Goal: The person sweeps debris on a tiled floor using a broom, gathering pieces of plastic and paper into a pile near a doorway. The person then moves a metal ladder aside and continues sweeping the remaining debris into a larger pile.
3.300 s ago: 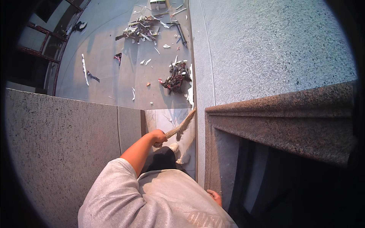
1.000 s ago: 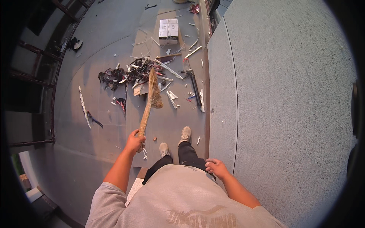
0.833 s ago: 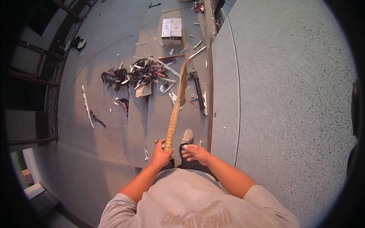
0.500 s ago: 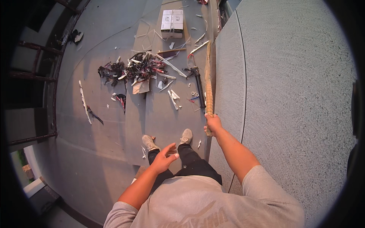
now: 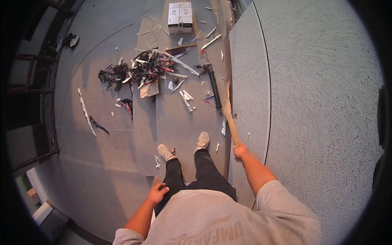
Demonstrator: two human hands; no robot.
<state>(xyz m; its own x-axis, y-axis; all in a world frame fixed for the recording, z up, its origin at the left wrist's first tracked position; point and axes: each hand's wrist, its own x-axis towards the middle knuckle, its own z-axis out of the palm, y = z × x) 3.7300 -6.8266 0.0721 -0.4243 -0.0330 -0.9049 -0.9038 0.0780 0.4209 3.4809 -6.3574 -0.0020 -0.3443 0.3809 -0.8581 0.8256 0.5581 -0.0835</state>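
Risk first, biggest thing down

Rough grey wall [image 5: 322,106] hard along the right side; broom [image 5: 228,112] carried close against its foot, so likely to scrape or snag there and twist in the grip

Smooth grey floor [image 5: 102,139] strewn ahead of both shoes [image 5: 203,141]; footing doubtful, a slip or trip on loose bits quite possible if stepping forward without looking

Debris pile [image 5: 139,73], dark and white fragments tangled together, well ahead and left; too heavy a stroke probably scatters it wider rather than gathering it

Cardboard box [image 5: 180,16] beyond the pile, far end of the floor; could catch flung scraps

Long black tool [image 5: 212,83] lying just beside the broom head; may roll or foul the bristles

White strip [image 5: 85,112] off to the left, near the dark railing [image 5: 36,85]; thin enough to slide under a sweep and get missed

Small white scraps [image 5: 185,98] between pile and shoes; light, apt to skip away

Broom, as seen: short, straw-coloured, all one bundled fibre; handle end low, flat fan of bristles pointing away up the floor, narrow edge-on from above; looks stiff and light. Whether bristle tips touch the floor, cannot tell

Right hand [image 5: 241,152] closed in a full fist round the handle end, arm stretched forward

Left hand [image 5: 157,192] hanging by the left thigh, fingers loosely curled, nothing in it
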